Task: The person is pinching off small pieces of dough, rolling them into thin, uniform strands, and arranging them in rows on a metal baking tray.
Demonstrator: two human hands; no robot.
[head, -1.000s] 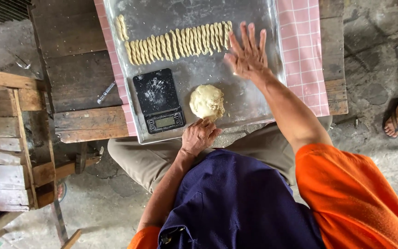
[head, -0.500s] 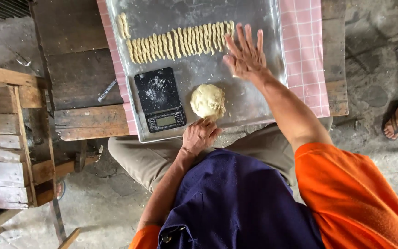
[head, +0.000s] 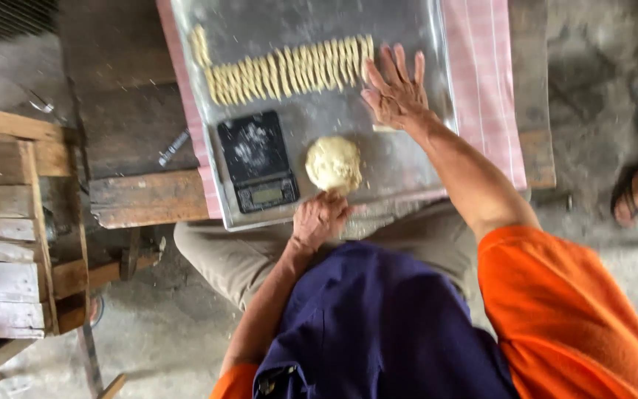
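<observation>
Little has changed over the last second. The right hand [head: 395,92] remains spread flat, fingers wide, pressing a small piece of pale dough [head: 382,128] on the floured metal sheet [head: 407,162]; the row of rolled pale dough strips [head: 286,70] lies just left of its fingers. The left hand [head: 320,219] stays loosely curled, touching the near edge of the round dough ball [head: 333,162]. The black digital scale [head: 257,159] sits left of it. Rolling appears ongoing.

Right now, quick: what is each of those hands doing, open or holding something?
Left hand: curled at the near edge of the dough ball, touching it; a grip cannot be told.
Right hand: open, fingers spread, palm pressing a small dough piece on the metal tray.
</observation>
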